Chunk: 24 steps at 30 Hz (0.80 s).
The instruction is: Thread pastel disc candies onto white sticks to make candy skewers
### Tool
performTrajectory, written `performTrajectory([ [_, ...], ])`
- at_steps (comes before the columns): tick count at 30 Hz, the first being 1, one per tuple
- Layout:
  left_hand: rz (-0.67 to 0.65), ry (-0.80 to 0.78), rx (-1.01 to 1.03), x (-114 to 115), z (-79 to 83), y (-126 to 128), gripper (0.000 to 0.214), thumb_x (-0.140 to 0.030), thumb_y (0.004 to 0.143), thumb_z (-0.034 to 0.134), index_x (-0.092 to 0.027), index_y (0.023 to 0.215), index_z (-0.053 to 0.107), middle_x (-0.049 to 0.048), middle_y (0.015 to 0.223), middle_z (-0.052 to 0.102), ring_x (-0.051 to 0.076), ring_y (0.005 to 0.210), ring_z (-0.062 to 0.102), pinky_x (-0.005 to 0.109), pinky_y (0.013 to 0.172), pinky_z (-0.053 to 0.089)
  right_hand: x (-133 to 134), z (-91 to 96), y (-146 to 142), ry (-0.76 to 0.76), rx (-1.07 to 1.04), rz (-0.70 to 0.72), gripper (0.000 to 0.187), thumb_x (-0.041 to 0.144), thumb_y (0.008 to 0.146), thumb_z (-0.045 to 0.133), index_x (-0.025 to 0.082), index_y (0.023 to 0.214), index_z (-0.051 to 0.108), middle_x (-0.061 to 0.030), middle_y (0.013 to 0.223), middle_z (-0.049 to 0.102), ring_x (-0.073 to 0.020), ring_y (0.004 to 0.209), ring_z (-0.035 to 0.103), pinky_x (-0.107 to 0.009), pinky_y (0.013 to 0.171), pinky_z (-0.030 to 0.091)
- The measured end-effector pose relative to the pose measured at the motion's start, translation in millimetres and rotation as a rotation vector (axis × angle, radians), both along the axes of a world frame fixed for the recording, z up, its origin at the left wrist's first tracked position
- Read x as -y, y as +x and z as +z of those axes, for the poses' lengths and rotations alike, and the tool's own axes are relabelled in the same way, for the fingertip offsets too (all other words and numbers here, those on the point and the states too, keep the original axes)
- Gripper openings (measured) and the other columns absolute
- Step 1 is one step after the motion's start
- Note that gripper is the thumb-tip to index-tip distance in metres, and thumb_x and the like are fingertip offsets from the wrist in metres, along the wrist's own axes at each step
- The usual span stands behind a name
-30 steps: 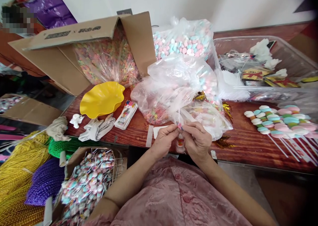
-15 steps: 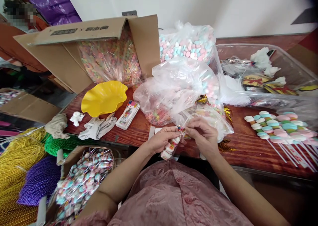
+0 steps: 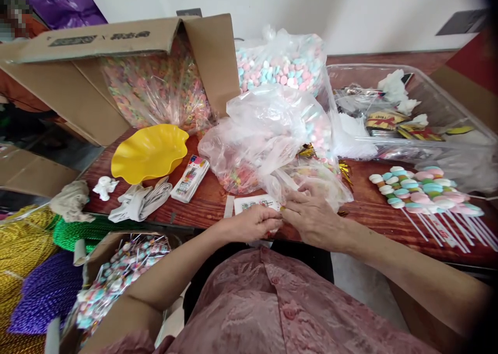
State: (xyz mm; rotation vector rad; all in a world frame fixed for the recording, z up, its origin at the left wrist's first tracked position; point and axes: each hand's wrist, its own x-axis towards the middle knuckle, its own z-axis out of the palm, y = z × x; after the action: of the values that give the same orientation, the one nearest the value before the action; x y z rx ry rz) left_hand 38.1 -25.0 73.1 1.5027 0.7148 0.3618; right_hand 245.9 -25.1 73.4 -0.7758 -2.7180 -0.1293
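Observation:
My left hand (image 3: 254, 223) is over the table's front edge, fingers curled and pressed together; what they hold, if anything, is hidden. Meeting its fingertips, my right hand (image 3: 311, 219) lies back-up with its fingers stretched out toward the left. Just beyond the left hand is a flat white printed wrapper stack (image 3: 254, 202), partly covered by both hands. A clear plastic bag (image 3: 268, 146) with pink and orange candies rises right behind my hands. Gold tinsel (image 3: 344, 172) shows beside the bag.
A yellow wavy dish (image 3: 150, 154), a white printed packet stack (image 3: 190, 178) and a white cloth (image 3: 142, 201) lie left. Marshmallow skewers (image 3: 424, 190) and a clear bin (image 3: 392, 69) are right. A carton of wrapped candy (image 3: 116, 276) stands below the table, at left.
The wrapped marshmallow stick that was between my hands is no longer visible. My hands have lowered to the table edge, the right one turning back-up, and the white wrappers are more exposed.

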Motion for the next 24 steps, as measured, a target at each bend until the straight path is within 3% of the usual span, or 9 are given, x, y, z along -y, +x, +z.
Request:
performTrajectory([
  [3, 0.131, 0.471, -0.204, 3, 1.5, 0, 0.014, -0.019, 0.084, 0.054, -0.017, 0.071, 0.058, 0.0046, 0.074, 0.059, 0.017, 0.072, 0.051, 0.030, 0.075, 0.044, 1, -8.2, -8, -0.142, -0.007, -0.149, 0.014, 0.011, 0.084, 0.054, 0.018, 0.072, 0.057, -0.0048, 0.074, 0.067, -0.0190, 0.080, 0.055, -0.038, 0.077, 0.031],
  [5, 0.162, 0.511, -0.227, 1, -1.0, -1, 0.015, -0.017, 0.081, 0.052, -0.018, 0.067, 0.056, 0.0037, 0.071, 0.057, 0.017, 0.070, 0.049, 0.029, 0.074, 0.043, 3, -6.2, -10, -0.099, -0.039, -0.202, 0.015, 0.011, 0.086, 0.052, 0.018, 0.075, 0.060, -0.0054, 0.078, 0.070, -0.0196, 0.083, 0.057, -0.039, 0.078, 0.031],
  [7, 0.173, 0.324, -0.145, -3, -4.6, -3, 0.020, -0.022, 0.081, 0.050, -0.019, 0.062, 0.052, 0.0013, 0.063, 0.053, 0.014, 0.063, 0.047, 0.027, 0.067, 0.042, 6, -0.9, -7, 0.055, -0.094, -0.215, 0.017, 0.014, 0.090, 0.051, 0.020, 0.090, 0.066, -0.0063, 0.094, 0.073, -0.0230, 0.096, 0.059, -0.043, 0.086, 0.032],
  [10, 0.098, -0.216, 0.044, -6, -8.8, -5, 0.025, -0.036, 0.080, 0.054, -0.018, 0.063, 0.054, 0.0002, 0.058, 0.054, 0.012, 0.050, 0.050, 0.024, 0.054, 0.040, 13, 3.1, 4, 0.197, -0.158, -0.143, 0.029, 0.021, 0.093, 0.054, 0.031, 0.118, 0.063, -0.0025, 0.121, 0.070, -0.0261, 0.116, 0.056, -0.050, 0.098, 0.028],
  [13, -0.038, -0.577, 0.117, -4, -10.0, -4, 0.031, -0.046, 0.074, 0.064, -0.016, 0.067, 0.057, 0.0012, 0.060, 0.058, 0.011, 0.043, 0.052, 0.023, 0.046, 0.038, 21, -2.2, 16, 0.129, -0.181, -0.036, 0.028, 0.023, 0.093, 0.055, 0.035, 0.118, 0.062, 0.0020, 0.115, 0.071, -0.0222, 0.116, 0.057, -0.050, 0.102, 0.027],
  [15, -0.108, -0.612, 0.090, -1, -10.1, -2, 0.035, -0.048, 0.074, 0.067, -0.016, 0.068, 0.057, 0.0009, 0.060, 0.058, 0.010, 0.042, 0.051, 0.023, 0.047, 0.040, 27, -8.6, 20, 0.055, -0.146, 0.003, 0.019, 0.022, 0.094, 0.052, 0.030, 0.107, 0.064, 0.0024, 0.101, 0.073, -0.0194, 0.111, 0.059, -0.047, 0.101, 0.029],
  [17, -0.158, -0.443, -0.012, 2, -11.4, 0, 0.035, -0.049, 0.081, 0.062, -0.015, 0.070, 0.060, 0.0014, 0.063, 0.059, 0.010, 0.047, 0.051, 0.023, 0.052, 0.042, 33, -16.9, 19, -0.007, -0.105, -0.003, 0.018, 0.018, 0.095, 0.048, 0.025, 0.094, 0.065, 0.0021, 0.085, 0.071, -0.0172, 0.100, 0.059, -0.043, 0.096, 0.032],
  [22, -0.100, 0.588, -0.312, 15, -23.4, 6, 0.029, -0.027, 0.093, 0.044, -0.016, 0.078, 0.067, 0.0069, 0.077, 0.065, 0.017, 0.073, 0.058, 0.028, 0.070, 0.043, 50, -39.2, 3, -0.061, -0.210, -0.245, 0.016, 0.016, 0.088, 0.050, 0.020, 0.077, 0.061, -0.0002, 0.070, 0.064, -0.0159, 0.073, 0.051, -0.035, 0.072, 0.035],
  [24, -0.073, 0.797, -0.343, 20, -28.1, 9, 0.030, -0.020, 0.093, 0.040, -0.016, 0.081, 0.067, 0.0092, 0.080, 0.065, 0.019, 0.075, 0.058, 0.030, 0.071, 0.043, 57, -40.5, -2, -0.117, -0.279, -0.338, 0.018, 0.018, 0.089, 0.051, 0.020, 0.073, 0.060, -0.0006, 0.069, 0.064, -0.0161, 0.070, 0.050, -0.033, 0.066, 0.035],
])
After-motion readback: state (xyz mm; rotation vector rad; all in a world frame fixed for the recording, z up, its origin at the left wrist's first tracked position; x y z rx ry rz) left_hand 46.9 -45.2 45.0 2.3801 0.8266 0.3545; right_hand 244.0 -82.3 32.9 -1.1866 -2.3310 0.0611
